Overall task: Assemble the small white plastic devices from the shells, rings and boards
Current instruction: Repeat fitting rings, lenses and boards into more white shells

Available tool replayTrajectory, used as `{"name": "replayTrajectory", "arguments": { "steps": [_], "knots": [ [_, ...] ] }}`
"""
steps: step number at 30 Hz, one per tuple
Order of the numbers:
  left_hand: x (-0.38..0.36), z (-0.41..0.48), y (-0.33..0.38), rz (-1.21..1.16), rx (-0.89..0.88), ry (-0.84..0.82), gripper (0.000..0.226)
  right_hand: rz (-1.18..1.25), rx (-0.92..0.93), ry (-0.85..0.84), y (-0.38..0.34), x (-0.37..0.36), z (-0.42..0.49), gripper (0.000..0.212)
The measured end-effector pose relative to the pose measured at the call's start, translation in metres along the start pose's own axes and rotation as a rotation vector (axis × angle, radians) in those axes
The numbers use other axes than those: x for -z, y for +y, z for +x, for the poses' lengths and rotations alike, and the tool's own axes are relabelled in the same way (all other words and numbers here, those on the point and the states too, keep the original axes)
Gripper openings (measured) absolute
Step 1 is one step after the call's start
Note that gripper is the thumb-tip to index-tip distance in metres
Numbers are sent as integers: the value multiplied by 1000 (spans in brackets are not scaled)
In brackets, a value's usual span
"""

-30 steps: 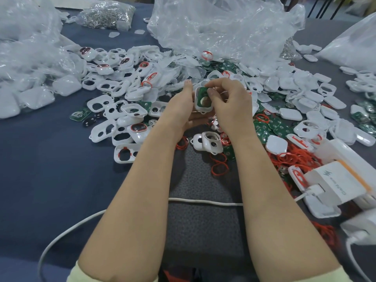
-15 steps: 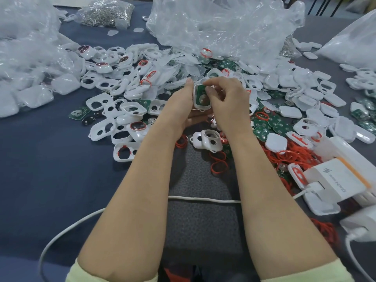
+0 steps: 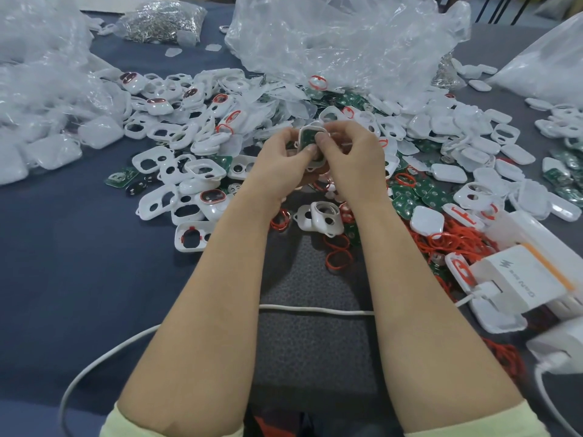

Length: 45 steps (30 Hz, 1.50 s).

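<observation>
Left grip (image 3: pixel 280 159), right grip (image 3: pixel 350 152) around shell (image 3: pixel 312 129)

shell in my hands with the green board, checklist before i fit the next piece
1. Grip on the shell by left hand and right hand: ok.
2. The green board is inside the shell: ok.
3. The green board fully seated: cannot tell, the thumbs cover part of it.
4. Loose red rings beside the right forearm: ok.
5. A spare shell lying between the wrists: ok.
</observation>
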<state>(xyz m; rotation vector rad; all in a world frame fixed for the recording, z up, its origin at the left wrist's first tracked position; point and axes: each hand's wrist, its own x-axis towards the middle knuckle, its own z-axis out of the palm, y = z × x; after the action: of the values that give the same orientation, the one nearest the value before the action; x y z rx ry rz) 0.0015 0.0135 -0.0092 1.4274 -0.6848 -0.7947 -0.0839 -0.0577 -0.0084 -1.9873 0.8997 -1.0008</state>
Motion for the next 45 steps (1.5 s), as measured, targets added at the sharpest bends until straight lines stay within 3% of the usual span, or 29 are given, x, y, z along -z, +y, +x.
{"name": "replayTrajectory", "arguments": {
  "steps": [7, 11, 19, 27, 45],
  "knots": [
    [-5, -1, -2, 85, -99, 45, 13, 81, -78, -31, -2, 2, 2, 17],
    [-8, -1, -2, 89, -99, 44, 24, 109, -101, -10, -2, 2, 3, 15],
    [-7, -3, -3, 123, -123, 39, 14, 81, -88, 5, 0, 3, 2, 12],
    [-10, -6, -2, 129, -137, 3, 32, 67, -99, 25, 0, 1, 2, 16],
    [-5, -3, -4, 112, -160, -8, 27, 58, -74, 18, 1, 3, 0, 14]
  ]
}}
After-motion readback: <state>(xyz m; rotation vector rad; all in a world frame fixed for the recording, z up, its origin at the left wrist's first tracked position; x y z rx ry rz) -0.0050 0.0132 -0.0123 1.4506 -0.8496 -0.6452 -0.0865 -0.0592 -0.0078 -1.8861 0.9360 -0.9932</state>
